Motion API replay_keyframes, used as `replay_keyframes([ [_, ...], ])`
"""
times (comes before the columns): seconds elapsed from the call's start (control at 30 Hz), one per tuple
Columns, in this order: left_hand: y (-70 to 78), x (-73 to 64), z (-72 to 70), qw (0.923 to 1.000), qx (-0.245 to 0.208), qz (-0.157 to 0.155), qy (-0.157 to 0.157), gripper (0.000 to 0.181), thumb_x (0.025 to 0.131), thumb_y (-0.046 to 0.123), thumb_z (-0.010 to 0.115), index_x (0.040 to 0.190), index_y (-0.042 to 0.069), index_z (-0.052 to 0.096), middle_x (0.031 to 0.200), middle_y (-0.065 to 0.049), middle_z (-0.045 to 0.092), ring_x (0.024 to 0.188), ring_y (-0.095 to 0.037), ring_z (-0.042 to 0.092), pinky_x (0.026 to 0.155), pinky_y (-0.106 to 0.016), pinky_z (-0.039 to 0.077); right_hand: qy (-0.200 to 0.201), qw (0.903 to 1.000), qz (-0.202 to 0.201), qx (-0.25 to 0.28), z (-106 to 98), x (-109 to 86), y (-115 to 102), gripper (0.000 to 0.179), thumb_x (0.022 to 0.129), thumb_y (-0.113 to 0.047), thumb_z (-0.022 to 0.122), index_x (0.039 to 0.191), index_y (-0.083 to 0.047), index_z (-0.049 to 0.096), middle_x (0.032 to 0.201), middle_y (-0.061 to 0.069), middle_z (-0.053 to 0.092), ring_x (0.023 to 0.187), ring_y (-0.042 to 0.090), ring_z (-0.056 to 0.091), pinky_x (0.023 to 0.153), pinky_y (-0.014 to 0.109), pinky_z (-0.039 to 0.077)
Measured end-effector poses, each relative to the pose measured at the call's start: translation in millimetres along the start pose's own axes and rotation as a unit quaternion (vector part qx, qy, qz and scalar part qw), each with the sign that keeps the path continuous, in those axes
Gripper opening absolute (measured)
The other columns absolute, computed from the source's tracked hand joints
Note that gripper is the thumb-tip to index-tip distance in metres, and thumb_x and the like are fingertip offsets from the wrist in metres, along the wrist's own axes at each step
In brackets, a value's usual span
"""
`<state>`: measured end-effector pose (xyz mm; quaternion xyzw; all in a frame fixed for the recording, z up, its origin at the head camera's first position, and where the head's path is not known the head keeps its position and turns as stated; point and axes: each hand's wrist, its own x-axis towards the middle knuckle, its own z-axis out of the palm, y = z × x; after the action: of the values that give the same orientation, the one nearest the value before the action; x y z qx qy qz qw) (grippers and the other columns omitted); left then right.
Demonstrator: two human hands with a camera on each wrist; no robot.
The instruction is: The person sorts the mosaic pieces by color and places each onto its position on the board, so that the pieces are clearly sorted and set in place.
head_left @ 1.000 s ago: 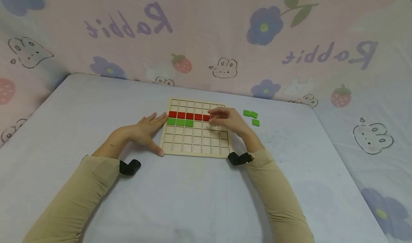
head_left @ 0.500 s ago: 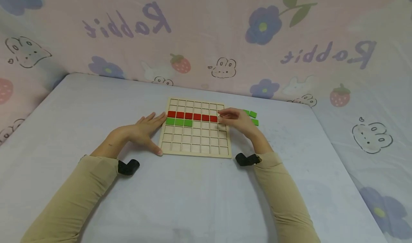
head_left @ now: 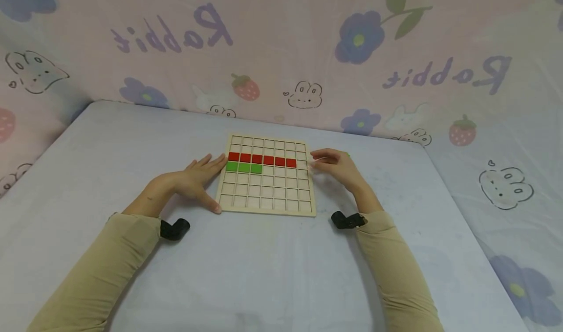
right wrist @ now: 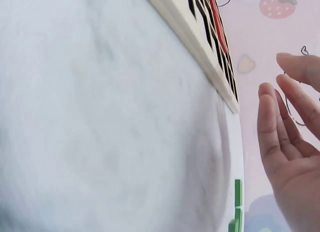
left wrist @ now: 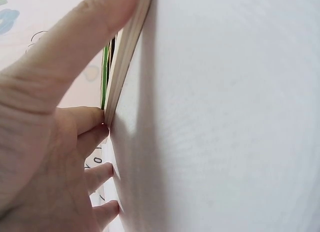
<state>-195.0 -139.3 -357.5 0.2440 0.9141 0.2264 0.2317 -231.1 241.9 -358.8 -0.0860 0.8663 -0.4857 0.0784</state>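
Observation:
A wooden grid board [head_left: 272, 195] lies flat on the table. A row of red square tiles [head_left: 257, 159] runs across it from its left side, with 3 green tiles [head_left: 244, 167] in the row just in front. My left hand [head_left: 191, 181] rests with fingers spread along the board's left edge, its thumb [left wrist: 85, 31] at the near corner. My right hand [head_left: 340, 170] is raised just off the board's right edge, fingers loosely bent. In the right wrist view its thumb and fingertips hold nothing.
Loose green tiles [right wrist: 238, 194] lie on the table right of the board, mostly hidden behind my right hand in the head view. A patterned cloth [head_left: 281, 48] hangs behind the white table [head_left: 264, 273].
My right hand has moved rightward along the red row and off the board, uncovering the last red tile and covering most of the loose green tiles. My left hand stays in place.

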Motion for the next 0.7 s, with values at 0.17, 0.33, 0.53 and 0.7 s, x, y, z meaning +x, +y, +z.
replay_keyframes([
  [0.17, -0.8, -0.2, 0.7, 1.0000, 0.001, 0.001, -0.002, 0.129, 0.064, 0.050, 0.084, 0.154, 0.003, 0.003, 0.161, -0.016, -0.003, 0.146, -0.043, -0.011, 0.115, -0.061, -0.007, 0.007, 1.0000, 0.007, 0.003, -8.5, -7.0, -3.4, 0.042, 0.088, -0.016, 0.069, 0.127, -0.002, 0.061, 0.127, 0.022, 0.061, 0.090, -0.001, 0.061, 0.085, 0.023, 0.047],
  [0.33, -0.6, -1.2, 0.7, 1.0000, -0.001, 0.000, -0.002, 0.128, 0.065, 0.049, 0.084, 0.154, 0.003, 0.004, 0.161, -0.016, -0.004, 0.146, -0.043, -0.011, 0.115, -0.061, -0.007, 0.014, 0.9997, 0.016, -0.014, -14.0, -17.7, -16.2, 0.042, 0.089, -0.012, 0.067, 0.128, 0.002, 0.059, 0.131, 0.022, 0.058, 0.092, 0.000, 0.059, 0.086, 0.024, 0.046],
  [0.53, 0.2, -1.9, 0.5, 1.0000, -0.001, -0.003, -0.002, 0.128, 0.065, 0.049, 0.084, 0.154, 0.003, 0.004, 0.162, -0.015, -0.004, 0.146, -0.042, -0.011, 0.115, -0.061, -0.007, 0.025, 0.9994, 0.008, -0.024, -23.9, -8.0, 12.1, 0.042, 0.088, -0.020, 0.069, 0.126, -0.004, 0.061, 0.131, 0.017, 0.060, 0.094, -0.001, 0.060, 0.084, 0.022, 0.047],
  [0.7, 1.1, -2.2, -0.2, 1.0000, -0.001, -0.003, -0.002, 0.128, 0.065, 0.049, 0.084, 0.154, 0.003, 0.004, 0.161, -0.016, -0.004, 0.146, -0.042, -0.011, 0.116, -0.061, -0.007, 0.032, 0.9991, 0.011, -0.025, -28.4, -6.3, 18.5, 0.042, 0.088, -0.022, 0.070, 0.125, -0.005, 0.062, 0.131, 0.014, 0.060, 0.094, 0.000, 0.060, 0.085, 0.022, 0.047],
])
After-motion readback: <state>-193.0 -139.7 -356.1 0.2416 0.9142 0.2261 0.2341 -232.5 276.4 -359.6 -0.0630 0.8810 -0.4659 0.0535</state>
